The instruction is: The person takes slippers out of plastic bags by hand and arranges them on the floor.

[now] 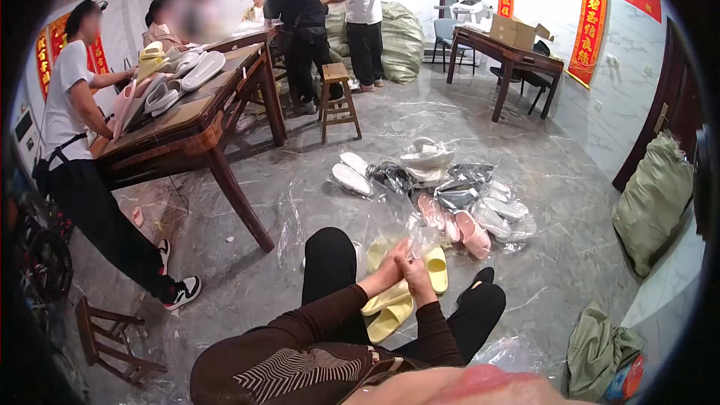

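Note:
My left hand (388, 268) and my right hand (415, 270) are close together in front of my knees, their fingers closed on a clear plastic bag (426, 238). The bag spreads out beyond my fingertips, and its edges are hard to make out. Beneath and around my hands are several yellow slippers (391, 320), partly hidden by my hands and forearms. Just past the bag, pink slippers (473, 235) lie on the floor beside white slippers (492, 219) and dark slippers (463, 186), some under clear plastic.
At left, a person in a white shirt handles slippers at a wooden table (202, 135). More people stand behind it, near a wooden stool (337, 75). A low stool (112, 337) stands at lower left. Stuffed sacks (654, 206) lean at right; a cardboard box (513, 32) sits on another table.

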The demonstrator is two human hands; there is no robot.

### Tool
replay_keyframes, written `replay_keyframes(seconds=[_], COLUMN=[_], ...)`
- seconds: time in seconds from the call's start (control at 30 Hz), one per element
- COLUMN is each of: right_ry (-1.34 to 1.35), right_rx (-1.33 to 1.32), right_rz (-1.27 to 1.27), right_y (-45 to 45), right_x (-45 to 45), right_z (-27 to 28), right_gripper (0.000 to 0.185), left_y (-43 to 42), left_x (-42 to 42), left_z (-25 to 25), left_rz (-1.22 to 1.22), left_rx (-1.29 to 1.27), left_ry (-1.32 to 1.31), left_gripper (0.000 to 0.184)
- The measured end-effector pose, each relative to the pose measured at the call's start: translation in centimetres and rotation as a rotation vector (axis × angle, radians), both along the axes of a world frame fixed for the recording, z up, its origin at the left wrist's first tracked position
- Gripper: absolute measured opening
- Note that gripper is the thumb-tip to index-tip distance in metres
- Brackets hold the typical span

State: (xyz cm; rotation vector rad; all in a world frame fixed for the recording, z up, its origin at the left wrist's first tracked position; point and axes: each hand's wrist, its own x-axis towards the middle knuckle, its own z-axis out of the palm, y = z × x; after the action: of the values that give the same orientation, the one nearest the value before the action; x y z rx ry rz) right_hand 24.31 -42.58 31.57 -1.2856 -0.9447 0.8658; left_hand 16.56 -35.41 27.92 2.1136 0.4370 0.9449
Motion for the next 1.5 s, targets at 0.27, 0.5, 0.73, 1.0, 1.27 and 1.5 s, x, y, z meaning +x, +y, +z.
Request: replay_keyframes(seconds=[0.27,0.5,0.73,1.0,1.27,1.5], right_ry=[0.536,0.024,-0.352,0.11,0.766,1.08], right_rx=[0.211,0.094,-0.168,0.316,0.492,0.391], right_rz=[-0.37,-0.406,-0.676,-1.27,-1.572,-1.75], right_y=[-1.2,-3.9,-13.5,-32.1,-45.2,-48.1], right_x=[1.0,5.1,9.3,16.9,10.7,5.3], right_z=[-2.1,-2.8,2.1,-3.4,-17.8,-28.4], right_gripper=[0.012,0.023,0.038,0.029,0.026,0.029], left_y=[-5.3,-3.3,-6.2,-3.2,-3.4,-3.6], left_x=[0.3,1.1,-2.3,-4.3,-3.0,-1.7], left_z=[1.8,0.5,6.2,2.2,0.7,0.5], left_rz=[0.121,-0.279,-0.206,-0.169,-0.167,-0.185], left_rx=[0.427,0.326,0.437,0.289,0.271,0.297], left_ry=[0.385,0.076,0.055,0.233,0.313,0.357], left_gripper=[0.046,0.054,0.046,0.041,0.041,0.04])
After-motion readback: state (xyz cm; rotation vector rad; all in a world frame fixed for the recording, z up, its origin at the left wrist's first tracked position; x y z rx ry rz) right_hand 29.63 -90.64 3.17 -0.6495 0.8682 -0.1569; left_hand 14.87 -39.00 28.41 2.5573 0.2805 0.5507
